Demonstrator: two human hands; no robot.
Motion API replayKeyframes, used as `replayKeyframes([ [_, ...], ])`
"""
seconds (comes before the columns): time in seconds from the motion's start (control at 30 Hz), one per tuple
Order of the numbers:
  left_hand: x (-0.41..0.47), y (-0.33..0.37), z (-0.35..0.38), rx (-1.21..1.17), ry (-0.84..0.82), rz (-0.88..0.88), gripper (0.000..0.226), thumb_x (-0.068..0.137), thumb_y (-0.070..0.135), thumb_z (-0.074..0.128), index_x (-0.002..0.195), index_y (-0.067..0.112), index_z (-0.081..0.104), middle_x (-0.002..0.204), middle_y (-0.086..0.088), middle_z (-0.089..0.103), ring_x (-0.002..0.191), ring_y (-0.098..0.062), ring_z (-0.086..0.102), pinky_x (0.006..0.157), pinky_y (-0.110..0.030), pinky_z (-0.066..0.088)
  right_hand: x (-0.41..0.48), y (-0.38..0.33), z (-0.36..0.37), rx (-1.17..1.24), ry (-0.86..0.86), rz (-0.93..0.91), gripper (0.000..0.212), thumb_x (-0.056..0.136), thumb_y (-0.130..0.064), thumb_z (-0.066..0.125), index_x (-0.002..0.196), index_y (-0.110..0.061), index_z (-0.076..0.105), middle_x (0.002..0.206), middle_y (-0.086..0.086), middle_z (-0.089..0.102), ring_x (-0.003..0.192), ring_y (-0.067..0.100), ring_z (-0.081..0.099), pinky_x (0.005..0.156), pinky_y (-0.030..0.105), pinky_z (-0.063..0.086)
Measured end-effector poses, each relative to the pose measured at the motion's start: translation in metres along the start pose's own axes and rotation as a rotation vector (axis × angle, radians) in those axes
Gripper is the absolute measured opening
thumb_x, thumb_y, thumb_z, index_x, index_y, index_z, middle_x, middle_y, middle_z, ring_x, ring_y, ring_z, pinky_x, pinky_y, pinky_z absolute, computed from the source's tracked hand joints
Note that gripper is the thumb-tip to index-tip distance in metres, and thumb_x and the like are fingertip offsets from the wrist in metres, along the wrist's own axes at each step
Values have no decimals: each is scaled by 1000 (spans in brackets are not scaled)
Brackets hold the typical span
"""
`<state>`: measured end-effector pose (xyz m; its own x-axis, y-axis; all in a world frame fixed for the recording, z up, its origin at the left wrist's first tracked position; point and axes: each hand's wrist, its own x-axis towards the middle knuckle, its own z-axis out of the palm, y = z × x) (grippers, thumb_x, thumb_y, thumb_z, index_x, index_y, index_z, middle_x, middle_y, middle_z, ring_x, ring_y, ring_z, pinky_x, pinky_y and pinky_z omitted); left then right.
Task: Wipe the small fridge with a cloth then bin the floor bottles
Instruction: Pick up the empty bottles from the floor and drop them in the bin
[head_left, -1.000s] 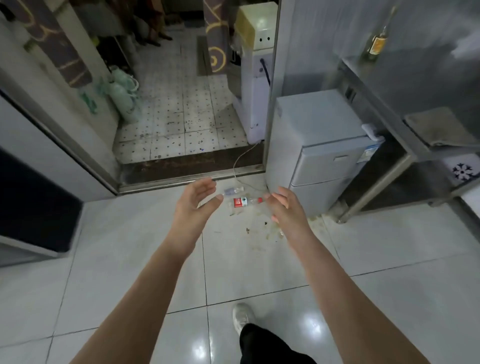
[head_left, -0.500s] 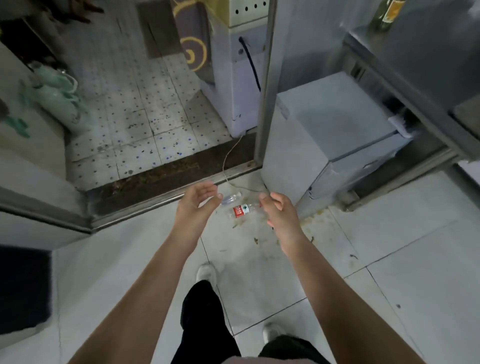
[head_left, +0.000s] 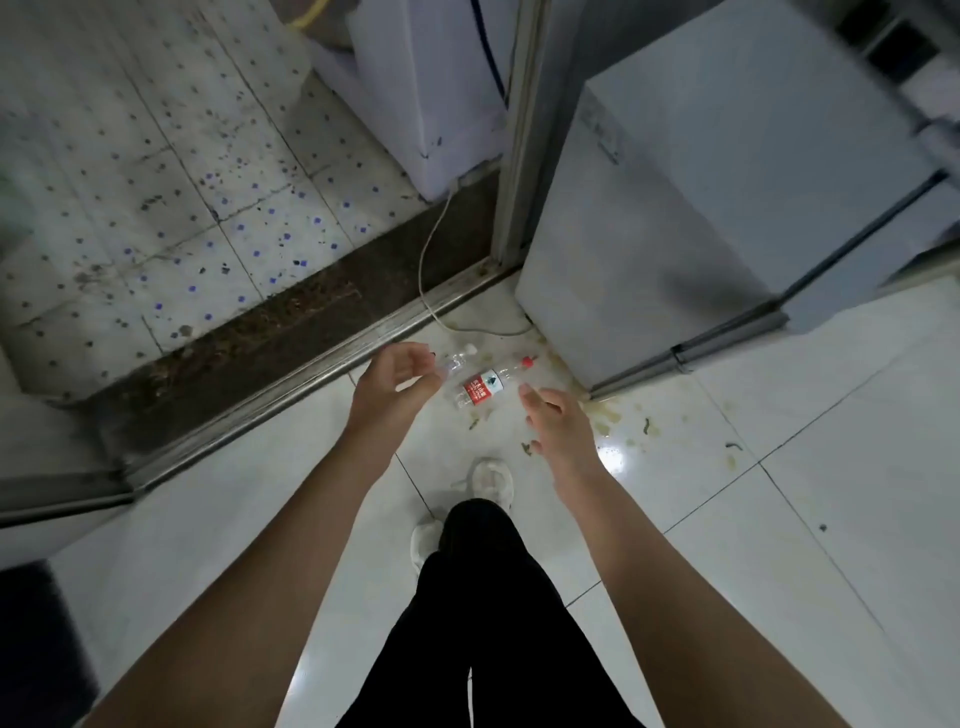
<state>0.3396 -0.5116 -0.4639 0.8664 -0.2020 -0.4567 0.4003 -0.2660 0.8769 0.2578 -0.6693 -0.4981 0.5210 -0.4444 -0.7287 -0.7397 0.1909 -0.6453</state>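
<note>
Two plastic bottles lie on the white floor tiles by the door sill. The red-labelled bottle (head_left: 485, 385) with a red cap lies between my hands. A clear bottle (head_left: 457, 361) with a white cap lies just behind it. My left hand (head_left: 395, 387) hovers over the clear bottle's near end with loosely curved fingers that hold nothing. My right hand (head_left: 556, 421) reaches out with straight fingers just right of the red-labelled bottle, apart from it. The small grey fridge (head_left: 701, 182) stands at the right.
A metal door sill (head_left: 311, 364) runs diagonally, with a white cable (head_left: 431, 270) crossing it to the fridge. A white appliance (head_left: 415, 88) stands beyond the doorway on dirty speckled tiles. Stains and scraps (head_left: 623, 431) dirty the floor near the fridge corner. My legs and shoes (head_left: 488, 480) are below.
I have stepped closer and bent down, so the bottles and fridge look larger. Both hands have dropped nearer to the bottles. Neither hand holds anything.
</note>
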Motion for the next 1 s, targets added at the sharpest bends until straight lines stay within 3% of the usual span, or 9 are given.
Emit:
replayKeyframes([
  [0.23, 96, -80, 17, 19, 32, -130, 18, 82, 11, 67, 89, 24, 57, 94, 4, 64, 93, -8, 59, 75, -13, 43, 123, 44, 42, -88, -45, 91, 58, 83, -48, 61, 125, -9, 52, 119, 5, 59, 104, 20, 60, 95, 43, 49],
  [0.43, 174, -158, 43, 55, 8, -163, 20, 82, 16, 68, 96, 23, 56, 91, 8, 61, 90, -5, 57, 77, -12, 44, 218, 97, 65, 38, 18, 209, 50, 85, -42, 62, 120, -8, 52, 88, 1, 59, 85, 18, 58, 79, 36, 52],
  [0.6, 233, -227, 58, 113, -16, -181, 24, 82, 17, 68, 101, 21, 53, 97, 7, 59, 89, 0, 55, 72, -6, 43, 280, 150, 96, -38, 44, 280, 72, 78, -54, 65, 130, -8, 45, 119, 9, 57, 108, 24, 57, 96, 45, 47],
  [0.73, 281, -286, 63, 280, -24, -170, 37, 79, 24, 72, 108, 18, 49, 110, 5, 50, 94, -2, 46, 70, -7, 35, 329, 185, 116, -27, 70, 373, 73, 79, -56, 62, 126, -2, 47, 102, 7, 59, 84, 18, 60, 87, 45, 53],
  [0.9, 338, -345, 72, 416, -119, -186, 50, 81, 26, 70, 122, 11, 47, 115, 4, 44, 99, -6, 43, 61, 2, 33, 384, 220, 136, 47, 90, 467, 66, 79, -55, 63, 115, -1, 52, 119, 12, 55, 100, 24, 58, 76, 37, 55],
  [1.0, 367, -379, 77, 456, -129, -208, 53, 80, 28, 71, 124, 12, 47, 125, -2, 43, 107, -10, 45, 77, -10, 37, 415, 238, 148, 53, 126, 480, 64, 77, -53, 66, 116, -5, 48, 116, 10, 54, 79, 16, 55, 82, 42, 55],
])
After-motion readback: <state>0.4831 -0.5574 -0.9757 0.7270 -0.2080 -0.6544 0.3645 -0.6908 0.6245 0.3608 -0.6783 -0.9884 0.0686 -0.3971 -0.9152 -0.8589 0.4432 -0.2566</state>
